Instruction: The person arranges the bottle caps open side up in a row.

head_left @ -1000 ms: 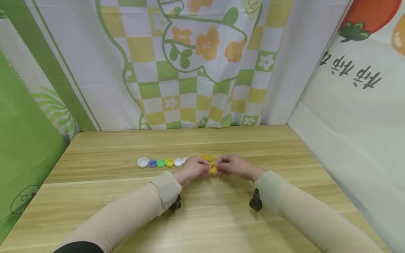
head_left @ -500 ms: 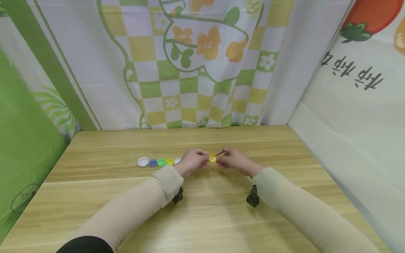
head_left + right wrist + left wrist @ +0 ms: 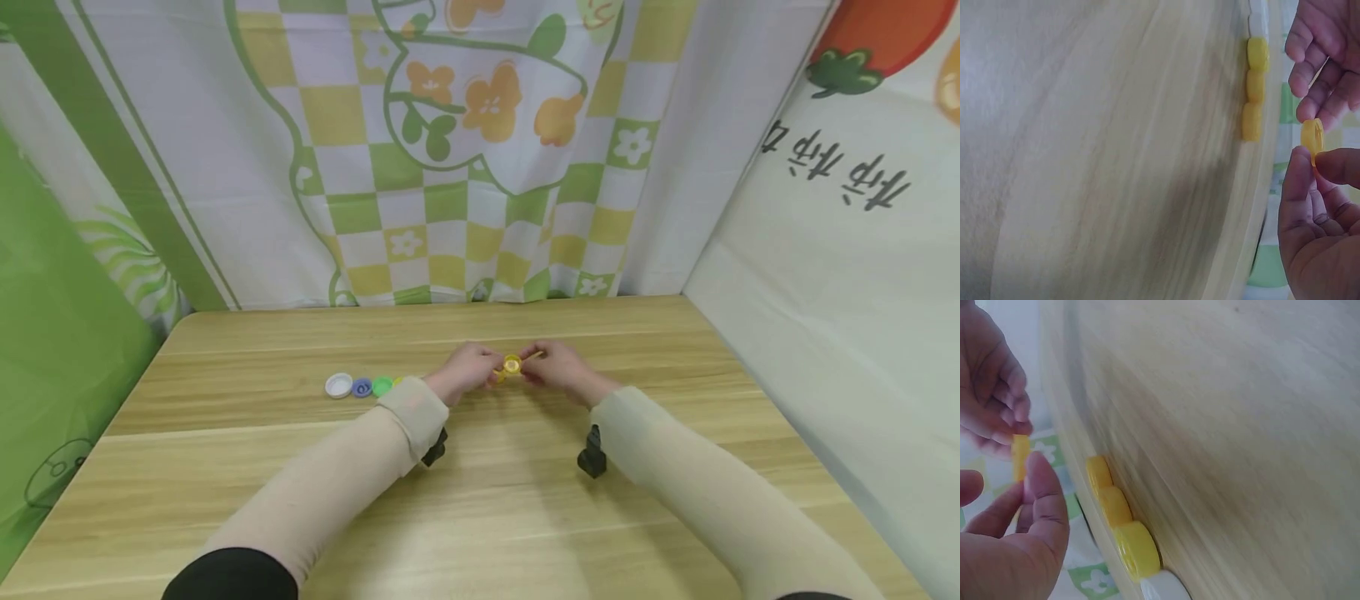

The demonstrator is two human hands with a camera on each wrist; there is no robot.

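Observation:
Between my two hands, close over the far part of the table, is a yellow bottle cap (image 3: 512,364), seen edge-on in the left wrist view. My left hand (image 3: 474,365) pinches one side of it with thumb and fingertips. The other side is pinched by my right hand (image 3: 1325,219). Below the held cap a yellow cap (image 3: 498,377) shows beside my left fingers. In the left wrist view an orange-yellow cap (image 3: 1099,474), a second orange-yellow cap (image 3: 1115,506), a brighter yellow cap (image 3: 1137,550) and a white cap (image 3: 1165,587) lie touching in a row.
The row's left end has a white cap (image 3: 339,385), a purple cap (image 3: 362,387) and a green cap (image 3: 382,386). My left sleeve hides the row's middle. A patterned curtain (image 3: 465,208) hangs behind the wooden table (image 3: 495,517).
Both hands have moved away from me toward the back of the table, carrying the yellow cap with them. My left forearm now covers more of the row of caps.

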